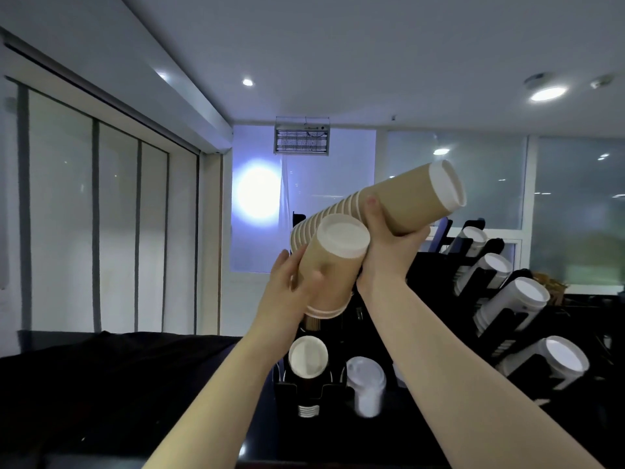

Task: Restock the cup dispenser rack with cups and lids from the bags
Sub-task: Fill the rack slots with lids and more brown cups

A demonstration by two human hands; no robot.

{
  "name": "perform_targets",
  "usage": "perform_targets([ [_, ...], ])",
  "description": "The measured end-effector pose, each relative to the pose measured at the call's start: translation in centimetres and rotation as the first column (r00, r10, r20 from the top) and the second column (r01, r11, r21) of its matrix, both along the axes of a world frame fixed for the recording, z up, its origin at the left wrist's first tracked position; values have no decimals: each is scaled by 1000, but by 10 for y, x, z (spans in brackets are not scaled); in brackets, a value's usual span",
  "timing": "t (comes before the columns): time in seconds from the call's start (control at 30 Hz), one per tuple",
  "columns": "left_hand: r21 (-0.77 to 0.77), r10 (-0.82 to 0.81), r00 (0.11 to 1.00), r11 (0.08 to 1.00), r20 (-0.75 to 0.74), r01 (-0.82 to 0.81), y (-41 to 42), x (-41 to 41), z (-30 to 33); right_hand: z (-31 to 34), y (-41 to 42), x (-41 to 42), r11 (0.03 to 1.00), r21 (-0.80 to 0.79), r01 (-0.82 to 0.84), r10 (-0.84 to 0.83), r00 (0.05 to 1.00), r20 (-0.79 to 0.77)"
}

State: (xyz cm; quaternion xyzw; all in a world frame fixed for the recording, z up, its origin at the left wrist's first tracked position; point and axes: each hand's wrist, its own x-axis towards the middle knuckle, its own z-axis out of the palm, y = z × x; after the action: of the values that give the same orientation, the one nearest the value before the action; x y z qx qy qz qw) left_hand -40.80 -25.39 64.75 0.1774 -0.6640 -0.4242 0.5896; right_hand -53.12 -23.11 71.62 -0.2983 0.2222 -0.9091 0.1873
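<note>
Currently:
Left hand (287, 282): I am gripping the short cup stack (333, 265).
Right hand (385, 245): I am gripping the long cup stack (399, 201), axis slanting up-right above the rack (473, 299).

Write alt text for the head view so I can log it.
Two raised bare hands each grip brown paper cups: the left hand a short stack, the right hand a long stack. Below stands a black dispenser rack holding white cups.

Short cup stack (333, 265) in left hand (287, 282), just left of and below long stack (399, 204) in right hand (389, 245). Both above rack (500, 319). Rack's right side: cup columns (521, 299); front: lids (367, 384).
</note>
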Motion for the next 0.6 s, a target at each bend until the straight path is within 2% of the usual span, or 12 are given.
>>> perform_targets([
  [0.07, -172, 129, 978, 980, 166, -100, 4, 1, 2, 1, 1, 0, 1000, 3, 20, -20, 1000, -24],
  [0.17, -290, 288, 936, 930, 202, -224, 2, 3, 17, 5, -3, 0, 1000, -14, 27, -28, 996, -80],
  [0.27, -254, 325, 935, 925, 141, -283, -12, 10, 34, 16, -13, -10, 997, -61, 42, -50, 988, -146],
  [0.43, -139, 298, 954, 945, -14, -297, -55, 19, 59, 44, -38, -33, 979, -114, 167, -193, 942, -273],
  [0.6, -113, 295, 954, 948, -52, -299, -97, 6, 67, 66, -79, -50, 970, -70, 234, -243, 892, -381],
])
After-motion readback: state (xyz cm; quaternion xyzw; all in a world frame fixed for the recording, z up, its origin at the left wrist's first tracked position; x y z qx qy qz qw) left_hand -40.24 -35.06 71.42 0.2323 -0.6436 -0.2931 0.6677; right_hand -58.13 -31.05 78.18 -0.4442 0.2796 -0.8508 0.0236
